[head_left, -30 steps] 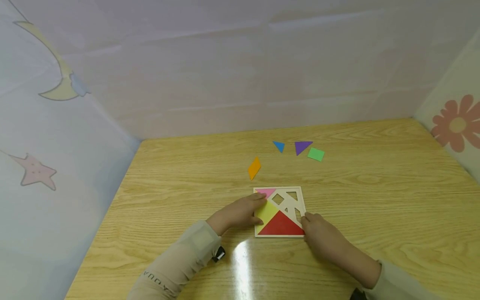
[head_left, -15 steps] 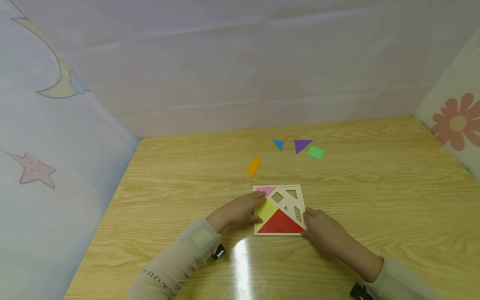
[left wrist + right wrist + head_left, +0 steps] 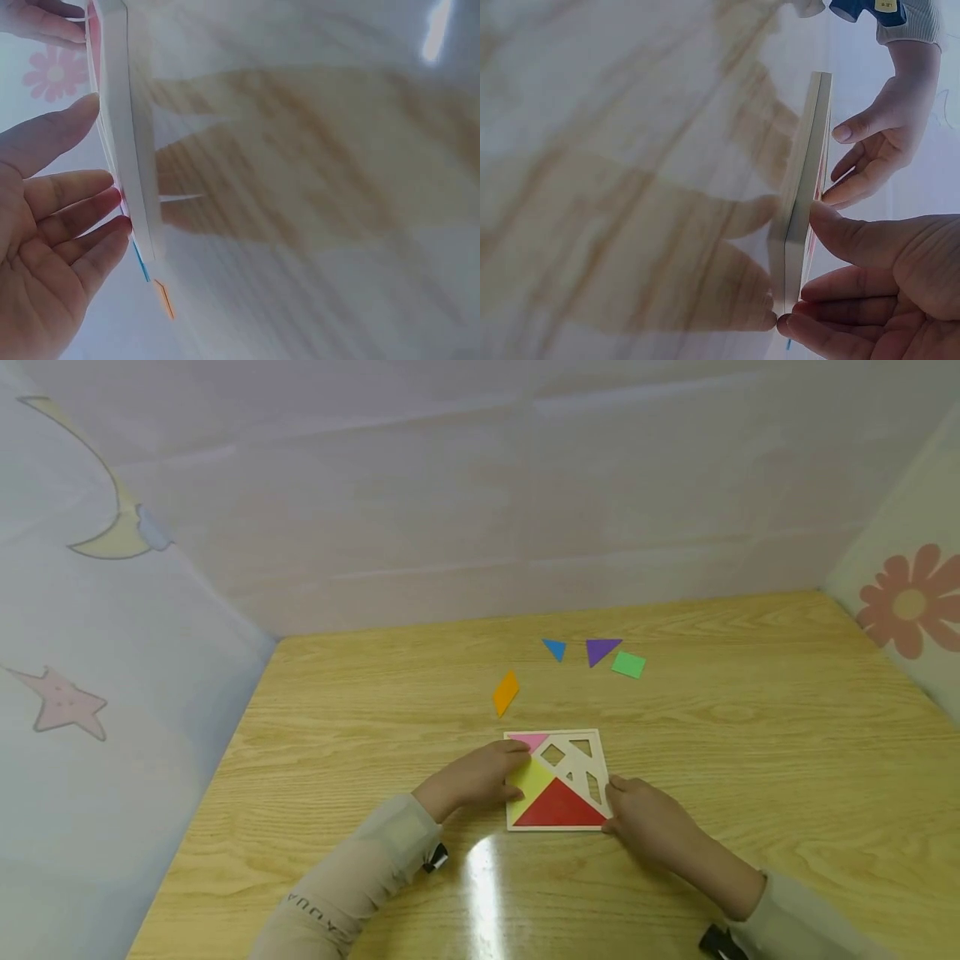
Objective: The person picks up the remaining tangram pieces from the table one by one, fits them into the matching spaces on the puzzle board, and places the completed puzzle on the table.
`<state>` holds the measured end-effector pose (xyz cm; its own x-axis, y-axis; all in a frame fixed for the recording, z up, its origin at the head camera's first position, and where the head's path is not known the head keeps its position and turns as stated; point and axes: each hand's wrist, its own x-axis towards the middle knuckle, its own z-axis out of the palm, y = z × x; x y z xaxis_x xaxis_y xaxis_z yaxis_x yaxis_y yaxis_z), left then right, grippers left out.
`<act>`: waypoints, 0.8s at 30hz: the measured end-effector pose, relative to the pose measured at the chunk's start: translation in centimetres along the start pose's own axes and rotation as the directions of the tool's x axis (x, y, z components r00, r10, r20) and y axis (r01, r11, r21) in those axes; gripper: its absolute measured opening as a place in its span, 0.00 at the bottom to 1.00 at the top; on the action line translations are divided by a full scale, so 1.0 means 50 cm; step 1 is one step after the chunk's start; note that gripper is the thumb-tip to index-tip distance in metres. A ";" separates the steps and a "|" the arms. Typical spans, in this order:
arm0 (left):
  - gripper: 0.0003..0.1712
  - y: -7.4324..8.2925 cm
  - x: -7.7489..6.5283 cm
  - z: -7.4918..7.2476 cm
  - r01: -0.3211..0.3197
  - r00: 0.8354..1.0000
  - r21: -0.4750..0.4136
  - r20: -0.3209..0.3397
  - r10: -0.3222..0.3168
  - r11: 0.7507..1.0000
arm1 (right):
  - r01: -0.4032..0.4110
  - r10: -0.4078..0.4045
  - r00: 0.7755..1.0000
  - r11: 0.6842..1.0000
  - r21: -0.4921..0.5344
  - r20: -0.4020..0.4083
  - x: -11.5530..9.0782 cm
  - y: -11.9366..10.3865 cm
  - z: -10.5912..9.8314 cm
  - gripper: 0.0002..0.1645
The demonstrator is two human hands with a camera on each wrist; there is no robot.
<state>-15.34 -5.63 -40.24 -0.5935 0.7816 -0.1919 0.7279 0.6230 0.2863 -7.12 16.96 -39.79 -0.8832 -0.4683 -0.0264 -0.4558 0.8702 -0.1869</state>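
A square wooden tangram board [image 3: 577,766] lies flat on the table between my hands. A red triangle [image 3: 560,808], a yellow triangle [image 3: 537,774] and a pink triangle [image 3: 529,741] sit in it. Several bare recesses show at its right side. My left hand [image 3: 478,777] rests its nearly straight fingers on the left part of the board, covering some of the yellow and pink triangles. At the lower right corner my right hand [image 3: 651,820] grips the edge; in the right wrist view the thumb [image 3: 832,225] is over the top and the fingers are along the side.
Beyond the board lie an orange parallelogram [image 3: 506,694], a blue triangle [image 3: 555,648], a purple triangle [image 3: 602,651] and a green square [image 3: 628,664]. Printed cloth walls [image 3: 420,527] border the wooden table [image 3: 360,710] at the back and sides.
My right hand has shifted slightly along the board's right edge, uncovering more of the parallelogram recess. My left hand stays in place on the board. The loose pieces have not moved.
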 end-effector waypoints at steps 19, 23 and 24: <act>0.25 -0.040 0.023 -0.032 0.110 0.989 -0.151 -0.077 -0.123 0.982 | -0.014 0.018 0.999 0.994 0.112 -0.030 0.000 0.010 0.007 0.14; 0.17 -0.052 0.028 -0.043 0.056 0.990 -0.157 -0.117 -0.075 0.986 | -0.017 0.022 0.999 0.990 0.137 -0.033 0.001 0.011 0.007 0.14; 0.16 -0.056 0.029 -0.044 0.049 0.990 -0.159 -0.122 -0.069 0.986 | -0.015 0.021 0.999 0.989 0.145 -0.034 0.001 0.011 0.006 0.14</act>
<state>-19.00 -6.30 -39.24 -0.6797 0.7273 -0.0952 0.6339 0.6478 0.4225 -7.38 17.35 -40.21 -0.8956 -0.4448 0.0033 -0.4213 0.8460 -0.3269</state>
